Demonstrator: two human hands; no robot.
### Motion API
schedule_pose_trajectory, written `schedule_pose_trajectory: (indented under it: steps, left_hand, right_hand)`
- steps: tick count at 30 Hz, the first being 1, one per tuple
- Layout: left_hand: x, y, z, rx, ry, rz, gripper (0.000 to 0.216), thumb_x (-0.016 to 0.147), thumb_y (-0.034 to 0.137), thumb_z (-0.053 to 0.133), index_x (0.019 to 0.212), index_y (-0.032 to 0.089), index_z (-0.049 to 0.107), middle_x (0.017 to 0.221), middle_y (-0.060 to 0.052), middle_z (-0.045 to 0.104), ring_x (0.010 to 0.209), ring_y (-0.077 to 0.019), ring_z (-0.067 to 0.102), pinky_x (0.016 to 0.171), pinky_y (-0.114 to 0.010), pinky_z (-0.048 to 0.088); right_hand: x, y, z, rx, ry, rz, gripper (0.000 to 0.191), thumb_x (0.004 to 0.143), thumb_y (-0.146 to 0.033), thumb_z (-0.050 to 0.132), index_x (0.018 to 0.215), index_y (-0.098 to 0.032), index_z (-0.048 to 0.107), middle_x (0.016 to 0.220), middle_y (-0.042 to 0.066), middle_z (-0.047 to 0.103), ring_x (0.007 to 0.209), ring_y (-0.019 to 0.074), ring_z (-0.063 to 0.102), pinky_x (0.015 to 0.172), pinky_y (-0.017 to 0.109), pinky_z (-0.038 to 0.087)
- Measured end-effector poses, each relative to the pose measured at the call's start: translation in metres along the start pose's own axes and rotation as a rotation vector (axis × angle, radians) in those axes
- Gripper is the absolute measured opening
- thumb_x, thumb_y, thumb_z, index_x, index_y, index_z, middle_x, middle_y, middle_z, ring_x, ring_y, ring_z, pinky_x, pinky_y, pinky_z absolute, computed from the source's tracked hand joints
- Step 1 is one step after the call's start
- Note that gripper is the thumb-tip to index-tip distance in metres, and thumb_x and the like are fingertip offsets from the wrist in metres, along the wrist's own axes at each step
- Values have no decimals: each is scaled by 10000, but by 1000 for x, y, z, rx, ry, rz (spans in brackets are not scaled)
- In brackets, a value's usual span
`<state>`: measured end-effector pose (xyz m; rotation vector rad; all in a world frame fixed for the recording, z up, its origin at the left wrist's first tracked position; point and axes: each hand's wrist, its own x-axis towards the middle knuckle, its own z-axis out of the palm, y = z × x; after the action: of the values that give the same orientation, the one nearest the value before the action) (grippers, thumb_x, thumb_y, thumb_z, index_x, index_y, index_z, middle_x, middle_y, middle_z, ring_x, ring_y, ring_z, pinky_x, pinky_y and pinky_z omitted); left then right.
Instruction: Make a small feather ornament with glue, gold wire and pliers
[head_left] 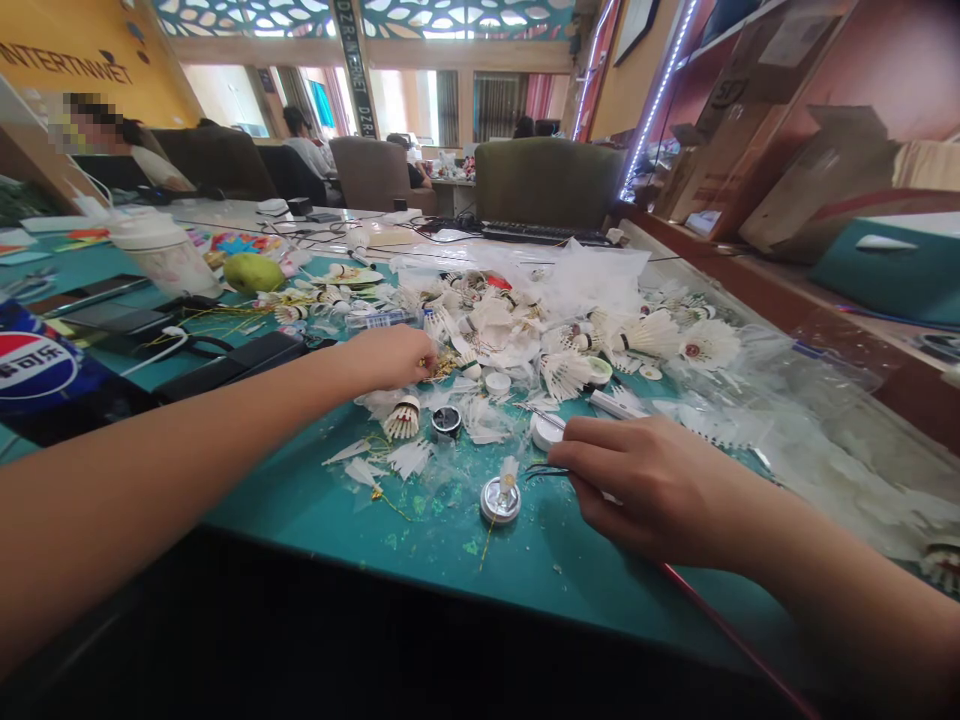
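My left hand (397, 357) reaches into the clutter, its fingertips pinched together at a small heap of gold bits (448, 364). Whatever lies between those fingers is too small to make out. My right hand (637, 485) is closed around dark-tipped tweezers (546, 470); a slim silver tip also shows beside its fingers. Just left of the tweezers, a small round silver-white base (499, 502) carries a short clear upright piece (510, 470), with a gold wire trailing toward me. Between the hands are a black round jar (446, 421) and a shuttlecock (403, 418).
Several shuttlecocks (649, 335) and plastic bags (600, 275) cover the table's middle and right. Loose feather pieces (411, 459) lie in front. At left stand a Pepsi bottle (45, 365), a lidded cup (161, 252) and a green fruit (253, 273). People sit beyond.
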<state>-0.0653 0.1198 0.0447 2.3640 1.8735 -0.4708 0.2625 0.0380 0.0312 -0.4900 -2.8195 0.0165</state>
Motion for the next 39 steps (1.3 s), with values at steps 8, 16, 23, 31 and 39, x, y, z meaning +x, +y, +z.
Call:
schedule_pose_trajectory:
  steps: [8,16,23,31,39]
  left_hand:
    - [-10,7,-2,-49,31,-43,359,1080,367,754,1401,212,707,1433,-120,729,1183,-304,759,987,-519,668]
    - [-33,8,-7,-320,157,-184,366,1079,373,755,1401,205,708,1435,-119,728,1190,-311,756,994,-528,665]
    - [-74,24,-1,-832,141,-221,247,1113,379,705,1306,230,740,1317,-103,772,1024,-237,774,879,-423,686]
    - [-107,48,9,-1163,252,-86,293,844,420,676,605,260,624,555,8,472,513,-159,442,449,-300,434]
    - [-112,65,12,-1128,262,-30,225,700,435,682,548,271,709,554,15,579,540,-156,495,471,-284,381]
  right_hand:
    - [-1,-1,-1,2,1,5,324,1084,-138,437,1178,-118,746,875,38,631,629,155,476,575,348,272]
    - [-2,0,0,0,3,18,317,1077,-135,435,1138,-119,745,860,40,618,624,154,448,578,347,256]
    - [-2,0,1,17,-20,26,298,1070,-134,444,1155,-137,729,872,36,629,634,154,490,580,344,287]
    - [-1,0,3,33,-40,23,302,1075,-127,447,1142,-133,742,886,35,633,642,164,528,570,355,335]
    - [-2,-2,2,-4,-43,19,298,1069,-128,451,1119,-137,744,854,25,615,606,158,482,552,358,297]
